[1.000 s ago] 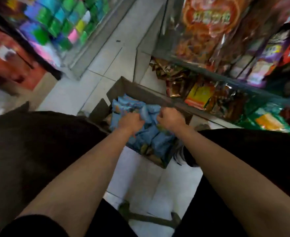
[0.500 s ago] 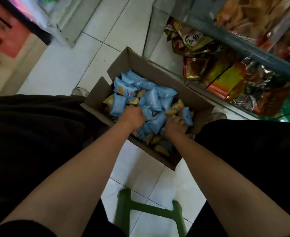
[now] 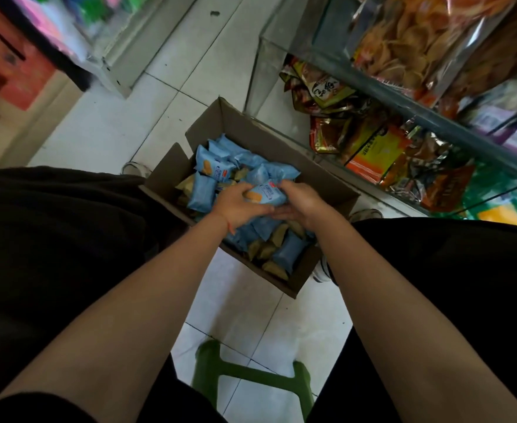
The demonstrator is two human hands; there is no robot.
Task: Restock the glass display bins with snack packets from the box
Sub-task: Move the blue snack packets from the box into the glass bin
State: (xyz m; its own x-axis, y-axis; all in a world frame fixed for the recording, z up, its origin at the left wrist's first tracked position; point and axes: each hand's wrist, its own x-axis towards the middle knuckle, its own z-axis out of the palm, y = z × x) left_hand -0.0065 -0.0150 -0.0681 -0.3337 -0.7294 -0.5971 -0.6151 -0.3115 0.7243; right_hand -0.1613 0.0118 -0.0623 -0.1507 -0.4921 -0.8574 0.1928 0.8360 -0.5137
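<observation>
A blue packet [image 3: 265, 193] is gripped between both hands above the open box [image 3: 245, 123]: the left hand [image 3: 236, 206] is curled round its near end, the right hand [image 3: 303, 199] round its far end, thumbs nearly meeting below. The box is set on the floor [image 3: 123, 129], filled with blue and tan packets. The glass bins [image 3: 281, 56] are seen just right of it, stocked with snack bags.
</observation>
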